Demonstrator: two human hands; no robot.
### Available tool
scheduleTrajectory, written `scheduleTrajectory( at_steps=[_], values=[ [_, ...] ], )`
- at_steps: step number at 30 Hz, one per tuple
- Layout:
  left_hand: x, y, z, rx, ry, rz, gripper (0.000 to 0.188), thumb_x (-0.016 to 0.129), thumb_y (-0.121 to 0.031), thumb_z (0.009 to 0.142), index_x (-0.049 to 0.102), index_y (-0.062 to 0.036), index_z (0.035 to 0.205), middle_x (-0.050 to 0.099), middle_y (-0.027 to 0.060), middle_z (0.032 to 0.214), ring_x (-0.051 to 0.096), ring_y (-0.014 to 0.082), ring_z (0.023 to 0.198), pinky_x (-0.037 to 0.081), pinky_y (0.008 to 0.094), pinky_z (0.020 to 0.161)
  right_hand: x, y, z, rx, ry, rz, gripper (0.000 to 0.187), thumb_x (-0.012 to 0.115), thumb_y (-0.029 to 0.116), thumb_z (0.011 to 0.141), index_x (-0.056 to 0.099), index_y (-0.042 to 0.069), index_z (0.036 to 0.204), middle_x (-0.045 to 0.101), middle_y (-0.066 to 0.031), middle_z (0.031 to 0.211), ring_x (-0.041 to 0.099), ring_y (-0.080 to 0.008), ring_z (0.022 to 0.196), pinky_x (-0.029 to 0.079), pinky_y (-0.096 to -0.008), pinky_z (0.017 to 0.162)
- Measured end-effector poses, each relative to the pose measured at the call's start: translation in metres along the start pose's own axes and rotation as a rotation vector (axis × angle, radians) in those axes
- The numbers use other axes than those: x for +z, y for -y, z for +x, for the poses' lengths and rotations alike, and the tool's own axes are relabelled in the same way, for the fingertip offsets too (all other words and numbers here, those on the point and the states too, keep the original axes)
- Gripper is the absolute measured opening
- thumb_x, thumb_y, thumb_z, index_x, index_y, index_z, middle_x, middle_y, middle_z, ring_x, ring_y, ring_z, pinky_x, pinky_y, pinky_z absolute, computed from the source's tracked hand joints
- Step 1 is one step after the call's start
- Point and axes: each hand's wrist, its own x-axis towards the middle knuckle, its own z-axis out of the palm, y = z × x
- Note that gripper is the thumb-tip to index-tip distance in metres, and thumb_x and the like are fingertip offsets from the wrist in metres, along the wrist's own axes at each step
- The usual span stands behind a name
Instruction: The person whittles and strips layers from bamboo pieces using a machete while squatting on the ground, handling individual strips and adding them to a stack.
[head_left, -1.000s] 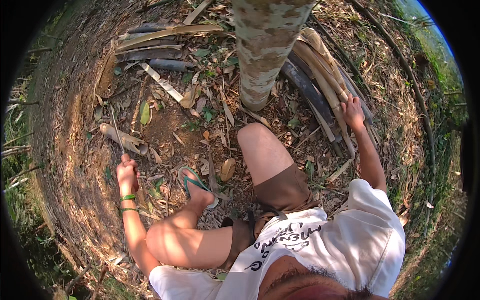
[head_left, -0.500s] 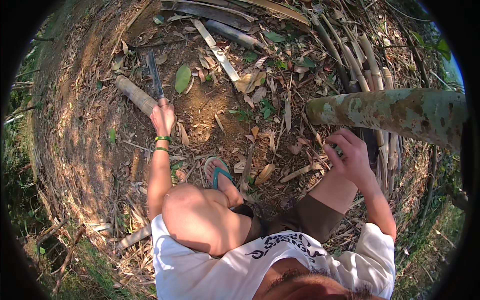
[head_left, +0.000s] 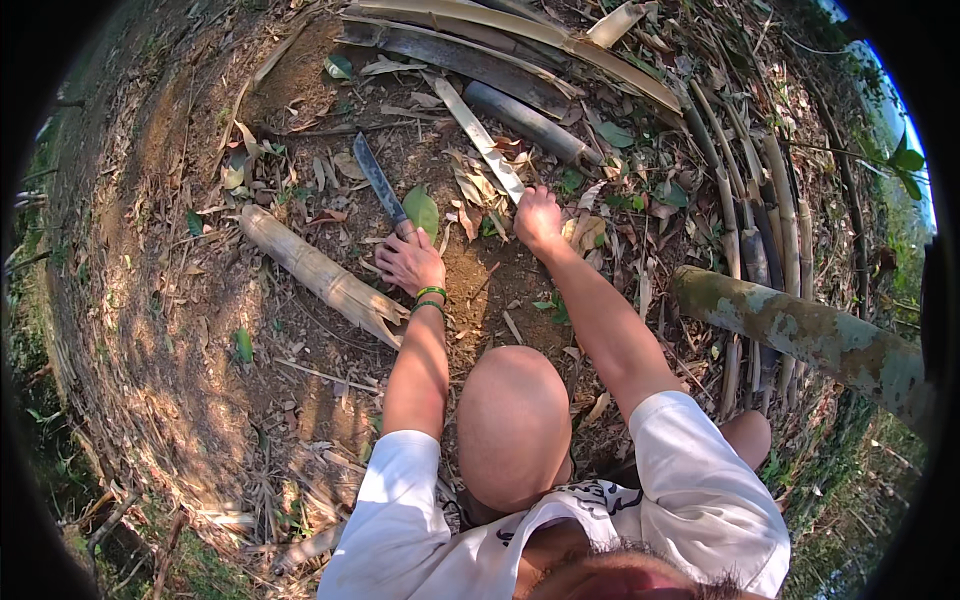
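Observation:
A machete (head_left: 376, 182) with a dark blade lies on the soil, tip pointing away from me. My left hand (head_left: 412, 263) rests at its handle with fingers spread, touching it rather than wrapped round it. Beside that hand, to the left, lies a thick bamboo piece (head_left: 315, 268) with a split near end. The fingers of my right hand (head_left: 540, 218) are closed on the near end of a pale, flat bamboo strip (head_left: 480, 138), which stretches away along the ground. A broad green leaf (head_left: 421, 211) sits just right of the machete handle.
Split bamboo lengths (head_left: 455, 68) and a dark bamboo tube (head_left: 530, 122) lie at the far side. Upright-looking bamboo poles (head_left: 790, 220) are bundled at right. A mottled trunk (head_left: 800, 325) juts in from the right. Dry leaves litter the soil around my raised knee (head_left: 514, 425).
My right hand has gone from beside the trunk to the bamboo strip and closed on it. My left hand has brought the machete rightward, and its grip has loosened. My body leans farther forward.

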Motion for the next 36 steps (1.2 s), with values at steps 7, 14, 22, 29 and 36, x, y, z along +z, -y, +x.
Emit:
scheduleTrajectory(
  at_steps=[7,14,22,29,36],
  values=[
    [0.001,0.021,0.009,-0.012,0.026,0.087,0.055,0.054,-0.052,0.095,0.047,-0.0038,0.121,0.045,0.0226,0.133,0.042,0.0404,0.126,0.041,0.0602,0.095,-0.101,-0.021,-0.073,-0.028,-0.090,0.231,0.029,0.062,0.024,0.089,0.054,-0.002,0.097,0.063,-0.0246,0.085,0.066,-0.0423,0.076,0.054,-0.0511,0.066],
    [0.014,0.019,0.007,-0.009,-0.082,0.207,0.062,0.051,-0.058,0.093,0.048,-0.0020,0.121,0.050,0.0211,0.124,0.049,0.0400,0.116,0.047,0.0590,0.086,-0.236,-0.177,-0.282,0.036,0.191,0.196,0.044,0.072,0.045,0.084,0.057,0.012,0.108,0.064,-0.0161,0.072,0.065,-0.0396,0.072,0.049,-0.0519,0.063],
    [0.037,0.035,0.006,0.116,-0.083,0.203,0.072,0.054,-0.063,0.089,0.047,-0.0005,0.124,0.051,0.0243,0.125,0.051,0.0421,0.116,0.047,0.0570,0.089,-0.319,-0.352,-0.626,0.411,0.299,-0.172,0.042,0.075,0.035,0.070,0.057,0.008,0.097,0.064,-0.0121,0.083,0.066,-0.0355,0.075,0.053,-0.0482,0.065],
    [0.050,0.054,0.084,0.360,0.317,0.550,0.091,0.049,-0.070,0.088,0.035,-0.0004,0.145,0.040,0.0310,0.144,0.038,0.0485,0.133,0.035,0.0600,0.105,-0.275,-0.437,-0.663,0.543,-0.369,-0.247,0.045,0.071,0.029,0.085,0.056,0.005,0.120,0.067,-0.0174,0.098,0.066,-0.0375,0.088,0.053,-0.0441,0.077],
    [0.037,0.031,0.077,0.400,0.397,0.590,0.094,0.048,-0.071,0.088,0.033,0.0018,0.146,0.038,0.0314,0.145,0.035,0.0494,0.136,0.032,0.0618,0.107,-0.237,-0.561,-0.463,0.635,-0.390,-0.172,0.050,0.061,0.040,0.094,0.053,0.009,0.133,0.063,-0.0164,0.111,0.064,-0.0361,0.101,0.053,-0.0461,0.084]
  ],
)
